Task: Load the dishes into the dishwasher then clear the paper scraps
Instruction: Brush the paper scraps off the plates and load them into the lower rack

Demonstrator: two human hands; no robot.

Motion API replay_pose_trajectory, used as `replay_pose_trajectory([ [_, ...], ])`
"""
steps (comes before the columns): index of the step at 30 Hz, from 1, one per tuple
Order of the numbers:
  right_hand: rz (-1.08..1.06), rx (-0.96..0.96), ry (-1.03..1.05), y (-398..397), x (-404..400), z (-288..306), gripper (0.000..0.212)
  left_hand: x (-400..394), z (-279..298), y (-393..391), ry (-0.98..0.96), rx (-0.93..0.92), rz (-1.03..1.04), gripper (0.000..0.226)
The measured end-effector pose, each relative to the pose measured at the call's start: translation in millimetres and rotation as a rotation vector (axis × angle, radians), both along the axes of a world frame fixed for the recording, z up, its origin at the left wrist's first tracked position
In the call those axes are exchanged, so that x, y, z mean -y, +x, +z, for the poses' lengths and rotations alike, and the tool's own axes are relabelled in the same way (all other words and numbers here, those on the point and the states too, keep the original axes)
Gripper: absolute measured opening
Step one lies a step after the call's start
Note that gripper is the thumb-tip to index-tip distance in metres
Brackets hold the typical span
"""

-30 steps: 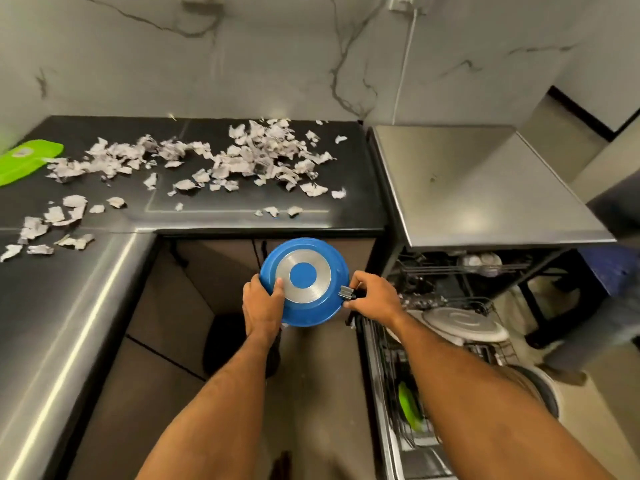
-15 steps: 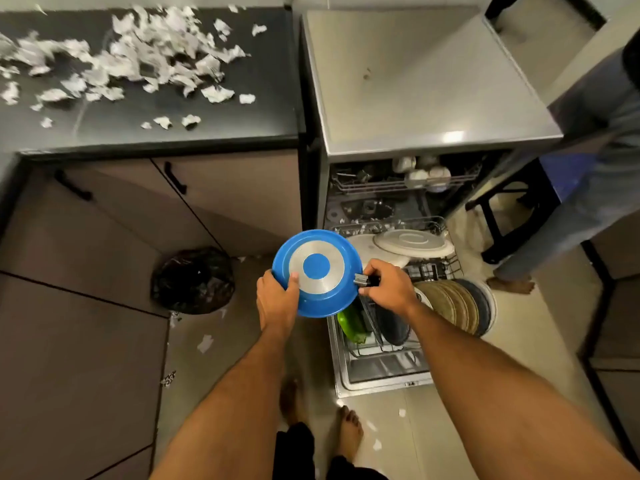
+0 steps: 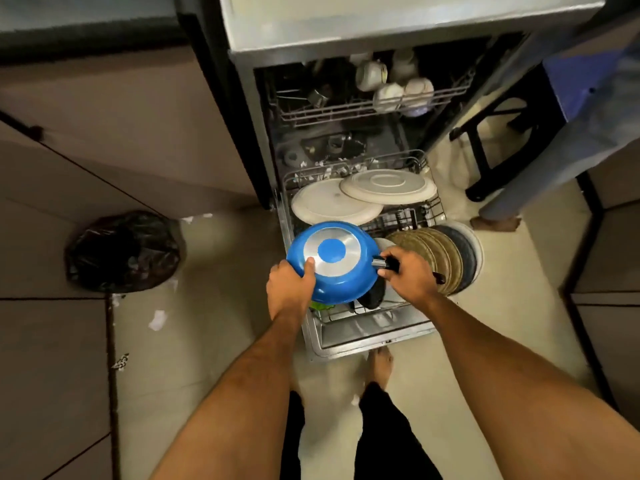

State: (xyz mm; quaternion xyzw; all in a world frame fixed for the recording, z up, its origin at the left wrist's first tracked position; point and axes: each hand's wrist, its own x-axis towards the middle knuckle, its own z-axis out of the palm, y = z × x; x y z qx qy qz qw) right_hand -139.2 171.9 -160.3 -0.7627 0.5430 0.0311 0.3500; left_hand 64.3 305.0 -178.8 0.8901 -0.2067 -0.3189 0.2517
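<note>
Both hands hold the round blue pan (image 3: 334, 263) upside-down: left hand (image 3: 289, 289) gripping its rim, right hand (image 3: 408, 273) its black handle.

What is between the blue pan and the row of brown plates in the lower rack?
In the head view, the right hand gripping the pan's black handle lies between the blue pan and brown plates.

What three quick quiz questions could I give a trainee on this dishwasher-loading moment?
1. True or false: the blue pan is held bottom-up.
2. Which hand grips the pan's black handle? A) left hand B) right hand
3. Fill in: the pan is held over the pulled-out ______ rack of the dishwasher.

Key:
1. True; its silver base disc faces the camera.
2. B; the right hand grips the handle, while the left hand holds the rim.
3. Lower.
</note>
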Motion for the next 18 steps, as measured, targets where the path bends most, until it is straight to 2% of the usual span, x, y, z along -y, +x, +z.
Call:
replay_pose_trajectory([
  [6,-0.010,-0.032,0.060,-55.7,49.6,-48.2,0.030,57.0,-29.3,-48.0,0.136,0.053,-0.108,0.057],
  [11,0.007,-0.038,0.093,-96.4,95.5,-84.1,0.033,99.6,-57.8,-91.9,0.241,0.111,-0.148,0.061],
  [18,0.110,-0.070,0.084,-108.3,152.0,-115.4,0.028,143.6,-90.9,-112.5,0.240,0.108,-0.113,0.062],
])
